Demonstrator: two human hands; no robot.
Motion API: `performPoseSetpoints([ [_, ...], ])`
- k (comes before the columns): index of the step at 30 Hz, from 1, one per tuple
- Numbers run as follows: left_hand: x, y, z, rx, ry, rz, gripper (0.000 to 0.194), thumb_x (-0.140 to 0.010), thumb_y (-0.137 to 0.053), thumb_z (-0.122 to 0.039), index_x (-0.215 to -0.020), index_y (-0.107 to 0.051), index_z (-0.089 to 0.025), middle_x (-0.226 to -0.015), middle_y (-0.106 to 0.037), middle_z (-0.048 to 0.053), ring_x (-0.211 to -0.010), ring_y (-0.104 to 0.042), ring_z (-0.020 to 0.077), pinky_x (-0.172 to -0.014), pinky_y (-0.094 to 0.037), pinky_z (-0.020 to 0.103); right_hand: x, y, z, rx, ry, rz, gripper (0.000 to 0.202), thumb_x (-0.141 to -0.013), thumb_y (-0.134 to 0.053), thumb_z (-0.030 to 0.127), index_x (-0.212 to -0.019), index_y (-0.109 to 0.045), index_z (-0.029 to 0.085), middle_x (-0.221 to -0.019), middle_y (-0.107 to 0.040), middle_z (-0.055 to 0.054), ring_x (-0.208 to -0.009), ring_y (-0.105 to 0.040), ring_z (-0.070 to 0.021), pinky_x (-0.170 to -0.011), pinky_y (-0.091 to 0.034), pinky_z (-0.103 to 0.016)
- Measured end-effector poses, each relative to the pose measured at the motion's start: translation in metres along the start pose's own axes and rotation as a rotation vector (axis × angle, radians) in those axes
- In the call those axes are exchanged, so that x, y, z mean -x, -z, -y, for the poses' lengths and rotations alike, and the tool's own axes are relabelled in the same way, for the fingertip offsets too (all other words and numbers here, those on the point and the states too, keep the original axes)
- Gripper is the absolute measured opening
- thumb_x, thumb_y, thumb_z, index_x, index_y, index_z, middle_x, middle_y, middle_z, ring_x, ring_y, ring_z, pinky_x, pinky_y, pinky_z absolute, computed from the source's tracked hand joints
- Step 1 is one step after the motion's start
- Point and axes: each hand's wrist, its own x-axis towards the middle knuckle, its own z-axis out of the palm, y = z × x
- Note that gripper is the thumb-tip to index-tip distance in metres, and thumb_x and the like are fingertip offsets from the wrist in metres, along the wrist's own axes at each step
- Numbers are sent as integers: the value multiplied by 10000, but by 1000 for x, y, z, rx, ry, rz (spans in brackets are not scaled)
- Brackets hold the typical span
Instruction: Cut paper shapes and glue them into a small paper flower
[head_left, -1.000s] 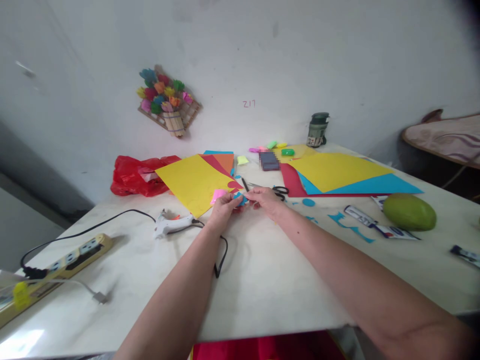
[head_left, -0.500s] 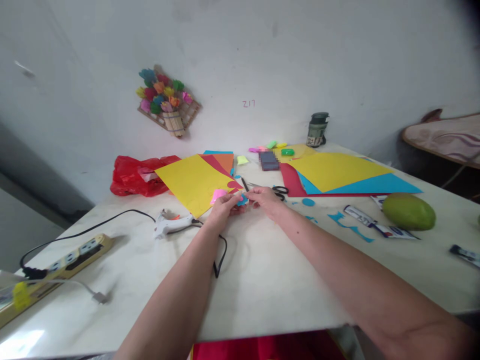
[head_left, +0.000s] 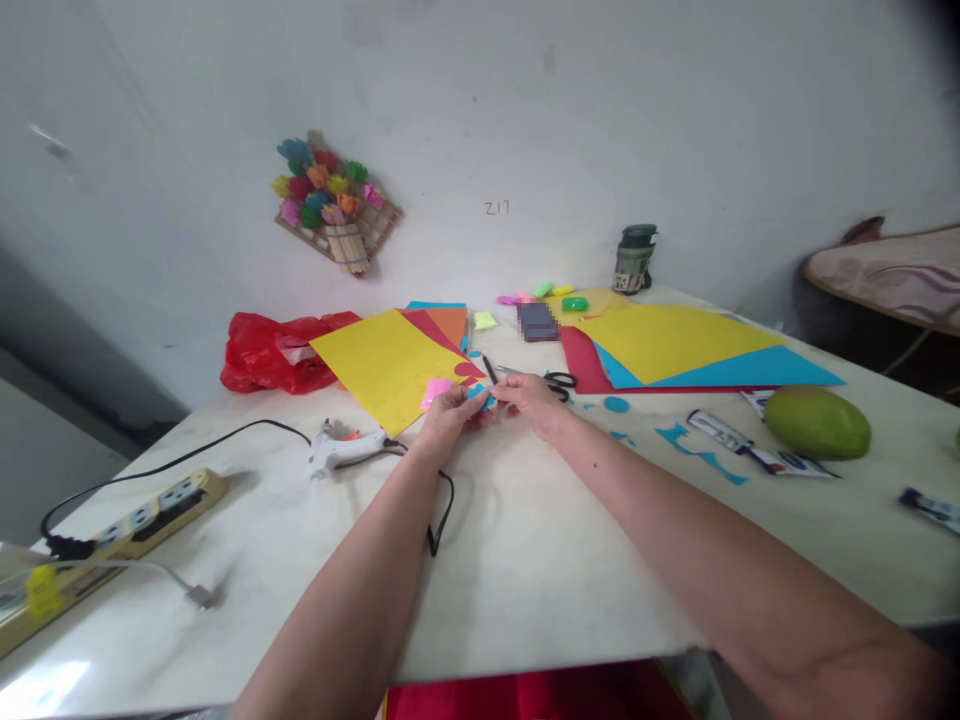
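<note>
Between my two hands, low over the middle of the table, is a small piece of blue paper [head_left: 481, 395]. My left hand [head_left: 450, 412] pinches it from the left, thumb on top. From the right, the fingertips of my right hand [head_left: 525, 395] are closed at its edge; the fingers partly hide the piece. A pink packet [head_left: 436, 391] lies just behind my left hand on a yellow sheet [head_left: 390, 365]. Black-handled scissors [head_left: 561, 383] and a dark pen [head_left: 490, 369] lie just beyond my right hand.
To the left are a white glue gun [head_left: 349, 449] with a black cord and a power strip [head_left: 161, 510]. At right lie blue scraps [head_left: 701, 452], glue tubes [head_left: 718, 432] and a green fruit [head_left: 817, 423]. Stacked coloured sheets [head_left: 682, 340], a red bag [head_left: 281, 350] and a bottle [head_left: 635, 258] stand farther back.
My left thumb has shifted slightly to the right over the blue paper. Both hands stay in nearly the same place, and the other things have not moved.
</note>
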Motion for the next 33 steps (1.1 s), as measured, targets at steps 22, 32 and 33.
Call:
performPoseSetpoints([
  [22,-3,2,1,218,47,-32,257,-637,-668,-322,-782,-602,-120,-723,-633,54,-629,-586,124,-638,-471,268,-1,-1,-3,45,89,-55,206,-630,-602,368,-643,-576,164,-562,-525,23,-508,-462,-78,-446,-350,-184],
  [32,-4,7,5,206,30,-2,227,-651,-658,-310,-758,-581,-126,-671,-618,37,-619,-586,126,-636,-465,269,-8,-3,-11,127,371,89,232,-628,-632,291,-839,-644,197,-756,-649,-6,-671,-580,-119,-654,-450,-253],
  [33,-4,8,5,208,27,2,224,-652,-656,-309,-760,-584,-127,-673,-617,35,-618,-585,125,-640,-466,272,-9,-3,-12,150,380,81,209,-626,-632,283,-814,-655,194,-759,-654,-10,-669,-582,-122,-660,-452,-259],
])
